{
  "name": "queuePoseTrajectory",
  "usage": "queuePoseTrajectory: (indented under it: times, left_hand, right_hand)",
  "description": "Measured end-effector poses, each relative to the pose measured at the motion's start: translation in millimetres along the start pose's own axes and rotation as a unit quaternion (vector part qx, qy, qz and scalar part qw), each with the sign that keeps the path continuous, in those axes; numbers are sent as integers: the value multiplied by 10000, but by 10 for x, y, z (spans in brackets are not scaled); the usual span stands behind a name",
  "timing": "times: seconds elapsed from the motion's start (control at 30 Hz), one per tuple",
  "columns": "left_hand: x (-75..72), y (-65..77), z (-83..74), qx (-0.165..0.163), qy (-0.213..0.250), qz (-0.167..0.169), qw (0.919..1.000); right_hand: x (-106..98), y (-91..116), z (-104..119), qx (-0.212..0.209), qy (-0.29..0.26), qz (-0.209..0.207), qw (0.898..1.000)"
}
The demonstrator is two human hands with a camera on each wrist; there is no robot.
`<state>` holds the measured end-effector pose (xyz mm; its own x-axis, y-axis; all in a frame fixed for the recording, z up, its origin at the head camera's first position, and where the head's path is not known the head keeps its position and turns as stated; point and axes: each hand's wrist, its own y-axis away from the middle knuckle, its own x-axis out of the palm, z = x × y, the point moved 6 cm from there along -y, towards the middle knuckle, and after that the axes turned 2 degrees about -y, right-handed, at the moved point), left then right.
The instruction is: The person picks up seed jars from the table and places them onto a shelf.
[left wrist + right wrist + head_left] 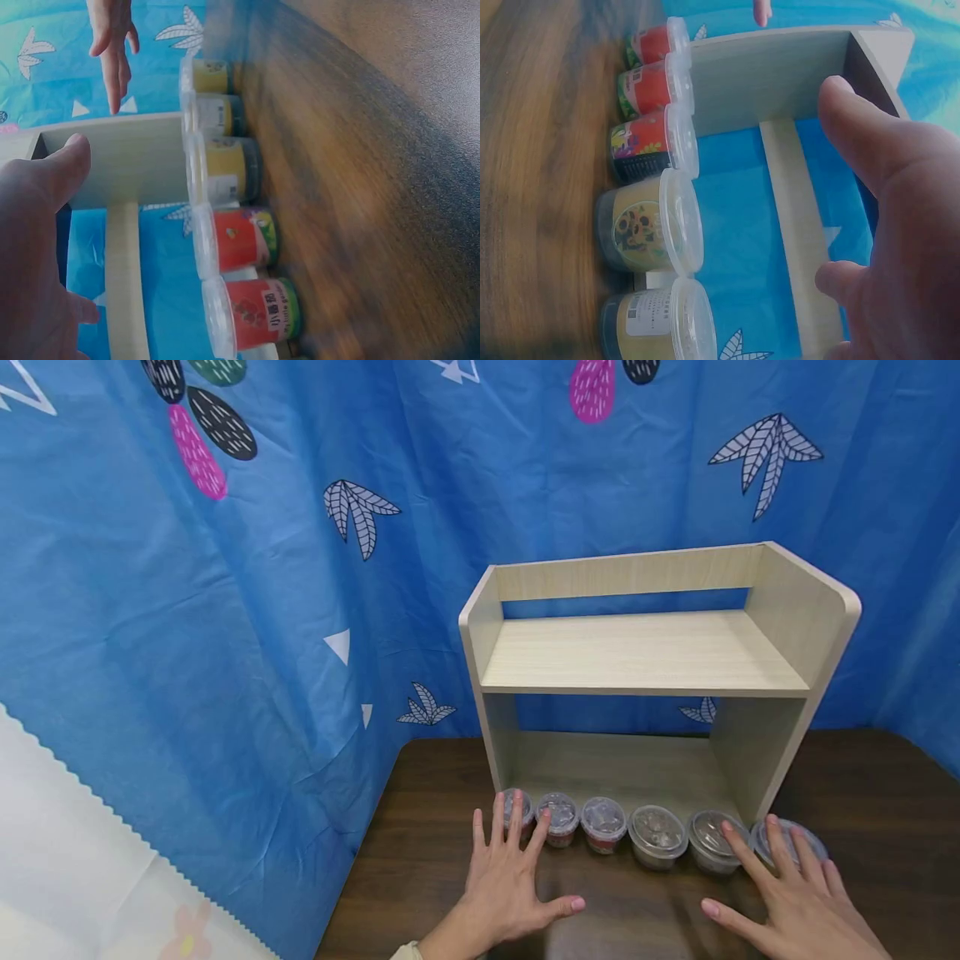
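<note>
Several lidded plastic cups stand in a row along the front of a pale wooden shelf. Three smaller cups point(602, 827) on the left have red labels, as the right wrist view shows on one small cup point(643, 142). Three larger cups point(657, 839) on the right carry yellowish labels, seen in the left wrist view on one large cup point(225, 171). My left hand point(506, 889) is spread, palm down, near the leftmost small cups. My right hand point(791, 906) is spread near the rightmost large cups, its fingers partly covering them. Neither hand grips anything; whether fingertips touch lids I cannot tell.
The two-level shelf point(645, 652) stands on a dark brown wooden table point(427, 827). Behind and to the left hangs a blue patterned curtain point(300, 610). A white cloth with a zigzag edge point(75, 860) lies at the lower left.
</note>
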<state>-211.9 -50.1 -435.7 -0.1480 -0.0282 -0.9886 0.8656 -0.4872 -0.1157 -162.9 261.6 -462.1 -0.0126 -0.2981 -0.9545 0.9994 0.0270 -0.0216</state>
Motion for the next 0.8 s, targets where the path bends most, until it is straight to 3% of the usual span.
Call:
queuePoseTrajectory:
  times: [0.2,0.57,0.7,0.8]
  left_hand:
    - [-59,20,11,13,31,-160,9999]
    - [-265,69,87,151,87,-1257,9919]
    - [-397,71,122,404,526,-2023,9771]
    - [-546,55,200,667,1047,-2767,9529]
  right_hand:
    - [-72,33,11,62,-8,-53,10000]
    - [-182,81,15,64,57,-177,9998]
    - [-208,124,-22,100,174,-299,9994]
    - [-213,156,-50,121,99,-382,9991]
